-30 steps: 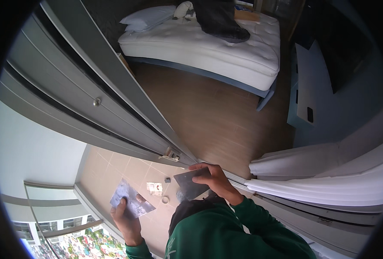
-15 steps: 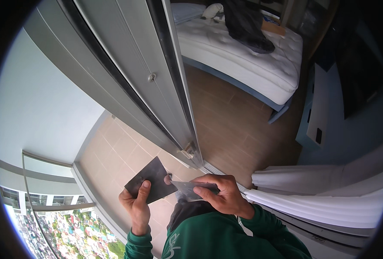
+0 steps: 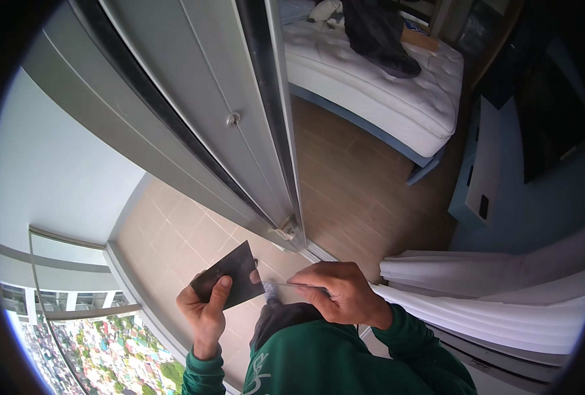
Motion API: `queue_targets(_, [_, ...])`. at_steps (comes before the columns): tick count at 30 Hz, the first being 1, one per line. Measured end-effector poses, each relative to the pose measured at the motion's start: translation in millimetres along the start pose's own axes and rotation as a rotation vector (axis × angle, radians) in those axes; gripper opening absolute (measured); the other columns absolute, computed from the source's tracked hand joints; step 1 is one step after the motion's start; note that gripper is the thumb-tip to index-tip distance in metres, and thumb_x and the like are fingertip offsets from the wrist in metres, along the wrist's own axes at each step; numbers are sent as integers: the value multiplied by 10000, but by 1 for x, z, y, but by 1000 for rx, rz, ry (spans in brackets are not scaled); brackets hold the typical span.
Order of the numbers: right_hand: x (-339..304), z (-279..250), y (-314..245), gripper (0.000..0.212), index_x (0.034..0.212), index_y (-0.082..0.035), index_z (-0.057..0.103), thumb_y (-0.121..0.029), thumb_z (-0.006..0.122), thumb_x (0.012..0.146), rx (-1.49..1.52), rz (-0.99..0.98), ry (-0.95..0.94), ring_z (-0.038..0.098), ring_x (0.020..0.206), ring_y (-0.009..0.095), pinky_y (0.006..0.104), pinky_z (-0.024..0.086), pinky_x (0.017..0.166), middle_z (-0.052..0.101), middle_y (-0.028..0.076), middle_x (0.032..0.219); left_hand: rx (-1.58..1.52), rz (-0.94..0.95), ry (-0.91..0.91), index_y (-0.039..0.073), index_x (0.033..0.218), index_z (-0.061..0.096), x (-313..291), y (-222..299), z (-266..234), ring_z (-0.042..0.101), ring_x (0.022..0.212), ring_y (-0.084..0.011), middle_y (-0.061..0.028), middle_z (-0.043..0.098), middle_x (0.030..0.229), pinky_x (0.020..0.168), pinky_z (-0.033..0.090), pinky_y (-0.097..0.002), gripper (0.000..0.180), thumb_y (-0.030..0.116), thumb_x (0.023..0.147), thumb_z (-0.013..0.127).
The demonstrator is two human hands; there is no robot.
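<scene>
A dark grey rectangular sheet (image 3: 238, 268) is pinched in my left hand (image 3: 203, 315), the thumb lying across its face. At the sheet's right edge a fingertip peeks out from behind it. My right hand (image 3: 348, 293) grips a second thin grey sheet (image 3: 278, 284) between thumb and fingers. That sheet is turned nearly edge-on, so it shows as a narrow line. Its left end reaches the right edge of the first sheet; whether the two touch I cannot tell.
Ahead stands a grey metal door frame (image 3: 194, 99), with pale floor tiles (image 3: 167, 224) to its left. To its right are a brown floor (image 3: 345, 178), a bed with a white mattress (image 3: 398, 108), and white curtains (image 3: 490, 309). A glass railing (image 3: 85, 313) borders the left side.
My right hand has tilted its sheet from showing its face to nearly edge-on. My left hand and its sheet have shifted very slightly left.
</scene>
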State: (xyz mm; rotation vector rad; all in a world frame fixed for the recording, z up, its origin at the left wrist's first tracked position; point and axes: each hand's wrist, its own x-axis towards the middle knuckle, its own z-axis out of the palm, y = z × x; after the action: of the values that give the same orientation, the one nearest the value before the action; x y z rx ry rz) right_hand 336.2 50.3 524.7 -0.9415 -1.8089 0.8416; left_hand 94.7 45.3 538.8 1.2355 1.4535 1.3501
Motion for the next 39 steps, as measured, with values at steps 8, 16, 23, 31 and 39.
queue_targets(8, [8, 1, -1, 163, 980, -28, 703, -1, 681, 822, -15, -25, -20, 693, 730, 248, 324, 541, 659, 712, 99, 876, 48, -20, -45, -32, 911, 715, 0, 6, -3, 536, 670, -64, 5, 643, 739, 611, 412, -210, 141, 99, 864, 745])
queue_targets(16, [4, 8, 5, 167, 997, -37, 690, -12, 671, 833, -34, -11, -12, 680, 739, 281, 356, 529, 656, 702, 114, 874, 85, 4, -67, -40, 852, 700, -4, 2, -3, 469, 613, -56, 29, 571, 664, 540, 349, -214, 163, 117, 871, 741])
queue_targets(23, [-9, 17, 16, 159, 1033, -33, 675, -91, 653, 887, -13, 81, 127, 671, 760, 330, 385, 520, 680, 691, 163, 883, 103, 4, -46, -50, 939, 717, -12, -6, -11, 527, 679, -86, -9, 633, 750, 615, 397, -222, 168, 96, 858, 734])
queue_targets(31, [-38, 30, 63, 187, 994, 29, 685, -104, 681, 863, 624, 703, 577, 611, 798, 127, 235, 446, 804, 681, 21, 863, -79, -110, 194, -46, 982, 712, -26, -26, -40, 617, 828, -153, -83, 708, 905, 796, 458, -280, 204, 95, 837, 692])
queue_targets(39, [-35, 65, 87, 288, 1019, 30, 673, -196, 692, 842, 905, 847, 752, 550, 901, 121, 256, 392, 850, 641, 31, 915, -145, -197, 175, -35, 961, 666, -34, -47, -64, 643, 795, -175, -95, 682, 875, 777, 515, -319, 168, 102, 865, 675])
